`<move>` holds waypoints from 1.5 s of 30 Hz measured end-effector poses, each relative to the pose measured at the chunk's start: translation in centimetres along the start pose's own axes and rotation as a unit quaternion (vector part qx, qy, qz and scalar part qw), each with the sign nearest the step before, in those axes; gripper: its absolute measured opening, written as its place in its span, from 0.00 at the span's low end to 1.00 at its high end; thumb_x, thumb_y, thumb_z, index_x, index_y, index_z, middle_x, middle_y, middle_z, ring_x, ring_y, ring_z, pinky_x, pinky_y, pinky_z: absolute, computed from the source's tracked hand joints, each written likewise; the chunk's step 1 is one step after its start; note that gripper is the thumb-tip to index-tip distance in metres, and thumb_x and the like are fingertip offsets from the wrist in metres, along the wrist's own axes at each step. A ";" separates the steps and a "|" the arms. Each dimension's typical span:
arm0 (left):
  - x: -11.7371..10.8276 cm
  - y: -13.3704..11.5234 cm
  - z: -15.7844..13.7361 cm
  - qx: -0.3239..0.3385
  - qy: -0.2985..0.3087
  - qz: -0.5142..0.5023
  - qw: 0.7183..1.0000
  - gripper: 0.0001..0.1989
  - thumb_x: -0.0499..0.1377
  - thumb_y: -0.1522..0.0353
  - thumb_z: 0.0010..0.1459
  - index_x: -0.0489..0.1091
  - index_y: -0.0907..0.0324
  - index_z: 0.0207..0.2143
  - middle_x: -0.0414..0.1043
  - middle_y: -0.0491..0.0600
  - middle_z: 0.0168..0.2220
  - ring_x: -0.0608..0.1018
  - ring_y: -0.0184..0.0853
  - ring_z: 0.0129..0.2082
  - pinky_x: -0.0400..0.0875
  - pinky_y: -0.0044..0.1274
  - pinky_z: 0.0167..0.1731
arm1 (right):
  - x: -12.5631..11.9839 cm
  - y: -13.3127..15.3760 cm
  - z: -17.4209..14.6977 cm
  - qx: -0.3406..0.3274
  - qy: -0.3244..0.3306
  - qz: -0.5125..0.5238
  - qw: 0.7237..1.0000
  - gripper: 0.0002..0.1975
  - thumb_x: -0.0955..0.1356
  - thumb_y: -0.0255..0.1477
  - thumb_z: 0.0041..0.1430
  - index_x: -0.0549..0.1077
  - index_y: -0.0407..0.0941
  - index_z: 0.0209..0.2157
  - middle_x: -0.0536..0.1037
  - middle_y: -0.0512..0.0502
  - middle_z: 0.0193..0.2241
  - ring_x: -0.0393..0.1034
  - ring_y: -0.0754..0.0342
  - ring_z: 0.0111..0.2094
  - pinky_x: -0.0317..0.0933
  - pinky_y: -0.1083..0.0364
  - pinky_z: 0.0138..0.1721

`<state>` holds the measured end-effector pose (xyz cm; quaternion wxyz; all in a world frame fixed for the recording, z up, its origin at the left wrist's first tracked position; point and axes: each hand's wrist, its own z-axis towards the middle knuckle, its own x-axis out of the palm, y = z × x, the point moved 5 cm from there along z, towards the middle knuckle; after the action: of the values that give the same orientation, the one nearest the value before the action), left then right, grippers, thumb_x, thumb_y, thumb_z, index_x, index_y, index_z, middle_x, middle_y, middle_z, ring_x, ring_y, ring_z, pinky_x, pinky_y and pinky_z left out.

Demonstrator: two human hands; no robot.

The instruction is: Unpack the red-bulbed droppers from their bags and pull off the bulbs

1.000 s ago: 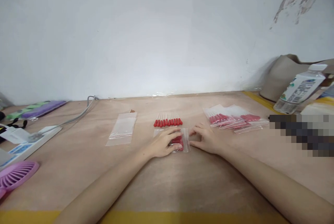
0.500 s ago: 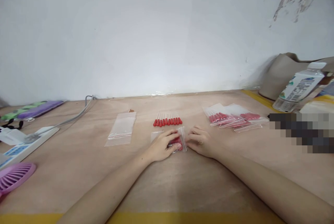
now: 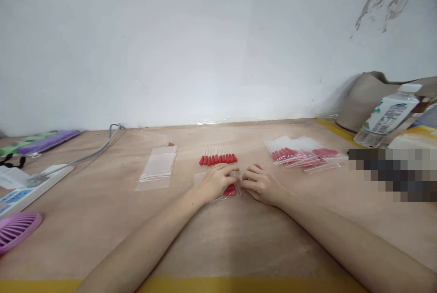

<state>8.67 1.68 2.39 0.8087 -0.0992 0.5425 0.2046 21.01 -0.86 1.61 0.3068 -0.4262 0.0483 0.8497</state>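
A small clear zip bag (image 3: 231,190) with red-bulbed droppers inside lies flat in front of me. My left hand (image 3: 218,181) rests over it from the left, thumb and fingertips closed at the bag's right end. From the other side, the curled fingers of my right hand (image 3: 258,184) meet that same edge; their exact hold is partly hidden. Just beyond the hands is a row of loose droppers (image 3: 218,159), red bulbs toward me and thin clear stems pointing away.
Flat clear zip bags (image 3: 157,165) are stacked to the left. Filled bags (image 3: 303,153) overlap at right. A power strip (image 3: 41,188), its grey cable and a pink fan (image 3: 20,229) occupy the left side. A plastic bottle (image 3: 389,115) stands before a grey-brown container (image 3: 358,97) at far right.
My left hand has shifted to the right along the bag, and its fingertips now reach the right end. My right hand has come slightly left against that edge, which now lies lower.
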 end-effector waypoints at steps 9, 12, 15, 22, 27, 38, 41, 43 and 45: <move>0.7 -0.4 -0.2 0.042 0.025 0.004 0.999 0.13 0.43 0.72 0.62 0.67 0.60 0.33 0.70 0.50 0.36 0.73 0.33 0.37 0.68 0.25 0.39 | 0.5 0.5 0.4 -0.042 0.023 -0.022 0.999 0.12 0.57 0.19 0.57 0.68 0.44 0.27 0.70 0.49 0.25 0.58 0.56 0.31 0.50 0.53 0.38; -0.3 -0.4 -0.4 0.037 0.037 0.009 0.999 0.13 0.43 0.73 0.62 0.66 0.61 0.34 0.70 0.51 0.37 0.73 0.34 0.38 0.68 0.26 0.39 | 0.5 0.5 0.6 -0.052 0.043 -0.016 0.998 0.12 0.57 0.18 0.56 0.68 0.44 0.29 0.72 0.48 0.29 0.60 0.55 0.35 0.50 0.53 0.40; -1.8 0.2 -0.7 0.024 0.027 0.011 0.999 0.12 0.43 0.74 0.62 0.66 0.61 0.37 0.69 0.51 0.42 0.73 0.34 0.41 0.68 0.25 0.40 | 0.1 0.5 0.7 -0.043 0.076 0.010 0.996 0.10 0.58 0.20 0.57 0.69 0.44 0.31 0.73 0.46 0.35 0.61 0.54 0.38 0.51 0.53 0.39; -3.0 0.9 -1.5 -0.009 0.003 -0.012 1.000 0.14 0.43 0.75 0.61 0.64 0.59 0.44 0.66 0.51 0.47 0.71 0.34 0.45 0.67 0.25 0.42 | -0.2 -1.0 0.3 0.190 0.107 0.224 0.950 0.12 0.58 0.33 0.61 0.70 0.47 0.34 0.73 0.49 0.30 0.64 0.55 0.35 0.58 0.54 0.38; -2.1 1.3 -3.3 -0.115 0.015 -0.135 0.984 0.20 0.50 0.67 0.59 0.54 0.55 0.55 0.62 0.52 0.52 0.67 0.37 0.50 0.65 0.29 0.47 | 1.7 -1.7 0.2 0.266 0.047 0.320 0.908 0.10 0.61 0.31 0.59 0.72 0.47 0.36 0.75 0.50 0.31 0.67 0.55 0.33 0.61 0.56 0.36; -1.2 1.2 -4.7 -0.183 0.006 -0.242 0.953 0.30 0.55 0.64 0.55 0.47 0.55 0.58 0.61 0.54 0.53 0.66 0.39 0.52 0.62 0.35 0.49 | 2.2 -1.7 0.9 0.334 0.106 0.254 0.901 0.08 0.64 0.33 0.54 0.71 0.44 0.30 0.74 0.49 0.25 0.65 0.55 0.28 0.57 0.54 0.30; -1.2 1.1 -4.4 -0.188 -0.001 -0.234 0.954 0.29 0.56 0.64 0.55 0.49 0.56 0.57 0.60 0.54 0.54 0.65 0.39 0.52 0.61 0.34 0.50 | 2.3 -1.8 0.4 0.343 0.073 0.316 0.881 0.11 0.67 0.35 0.50 0.69 0.43 0.34 0.74 0.48 0.30 0.66 0.55 0.30 0.59 0.54 0.32; -1.3 1.1 -4.4 -0.189 -0.005 -0.225 0.956 0.28 0.56 0.64 0.55 0.51 0.56 0.56 0.59 0.54 0.54 0.65 0.40 0.52 0.62 0.34 0.50 | 2.6 -1.5 0.5 0.324 0.058 0.390 0.860 0.13 0.67 0.34 0.50 0.68 0.43 0.37 0.74 0.48 0.33 0.67 0.55 0.33 0.61 0.54 0.35; -1.3 1.1 -4.5 -0.185 -0.004 -0.226 0.956 0.27 0.56 0.64 0.55 0.51 0.55 0.56 0.60 0.53 0.54 0.65 0.40 0.52 0.62 0.34 0.50 | 2.9 -1.1 0.7 0.316 0.044 0.446 0.836 0.14 0.68 0.34 0.51 0.67 0.44 0.39 0.74 0.48 0.33 0.68 0.55 0.33 0.62 0.54 0.35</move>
<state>4.04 0.62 1.86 0.8031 -0.3668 0.4556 0.1134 19.83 1.65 0.03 0.0096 -0.2755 0.5123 0.8134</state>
